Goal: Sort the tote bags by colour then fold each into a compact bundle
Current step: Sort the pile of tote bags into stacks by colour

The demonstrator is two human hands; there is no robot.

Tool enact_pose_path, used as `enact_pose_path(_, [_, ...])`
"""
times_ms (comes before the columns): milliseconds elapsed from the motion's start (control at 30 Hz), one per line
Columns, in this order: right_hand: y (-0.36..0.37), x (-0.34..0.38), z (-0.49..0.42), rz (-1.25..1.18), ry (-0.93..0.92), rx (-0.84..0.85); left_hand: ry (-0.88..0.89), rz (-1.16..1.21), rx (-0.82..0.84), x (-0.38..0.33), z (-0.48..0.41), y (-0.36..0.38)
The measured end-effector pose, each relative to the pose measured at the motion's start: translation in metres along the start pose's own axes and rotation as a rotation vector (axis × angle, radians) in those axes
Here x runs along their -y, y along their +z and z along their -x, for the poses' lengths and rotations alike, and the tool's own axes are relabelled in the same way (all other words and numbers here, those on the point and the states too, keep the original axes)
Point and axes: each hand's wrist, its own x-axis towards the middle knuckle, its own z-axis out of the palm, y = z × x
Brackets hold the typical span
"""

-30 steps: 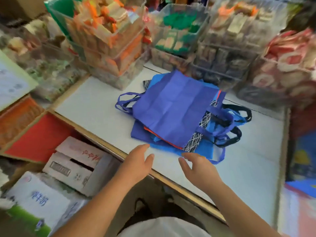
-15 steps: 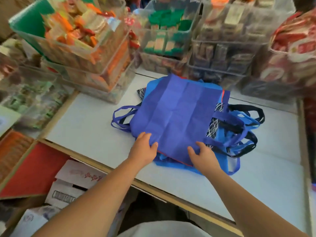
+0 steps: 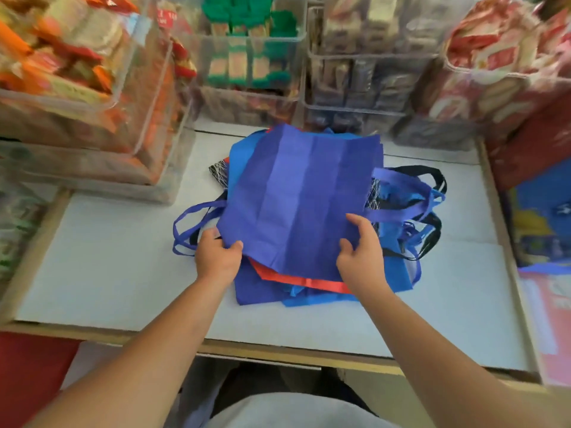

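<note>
- Left hand (image 3: 217, 257) and right hand (image 3: 361, 254) pinch the top purple tote bag's (image 3: 296, 199) near edge.
- Mixed pile (image 3: 309, 291) unsorted on tabletop (image 3: 108, 273); nothing folded yet.

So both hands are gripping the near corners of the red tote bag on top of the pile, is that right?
Not quite. In the head view, the left hand and right hand grip the near corners of a purple-blue tote bag on top of the pile. The red bag only peeks out beneath it.
</note>
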Motion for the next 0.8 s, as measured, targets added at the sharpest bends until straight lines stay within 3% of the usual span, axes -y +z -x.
enact_pose_path(167, [-0.060,-0.008,0.012,-0.024,-0.089,-0.157,0.170,0.011,0.049,-0.038,0.034,0.031])
enact_pose_path(400, [-0.177,-0.086,0.006,0.004,0.055,-0.367,0.342,-0.023,0.198,-0.090,0.104,0.132])
enact_pose_path(533, [-0.241,-0.138,-0.030,0.105,0.018,-0.401,0.327,0.043,0.260,-0.110,0.139,0.200])
enact_pose_path(633, [-0.264,-0.170,-0.050,0.424,0.017,-0.443,0.163,0.128,0.370,-0.125,0.162,0.255])
enact_pose_path(700, [-0.253,-0.181,-0.049,0.508,-0.012,-0.343,0.037,0.118,0.467,-0.126,0.170,0.285])
enact_pose_path(800, [-0.207,-0.195,-0.034,0.439,-0.052,0.022,0.030,0.046,0.537,-0.112,0.181,0.295])
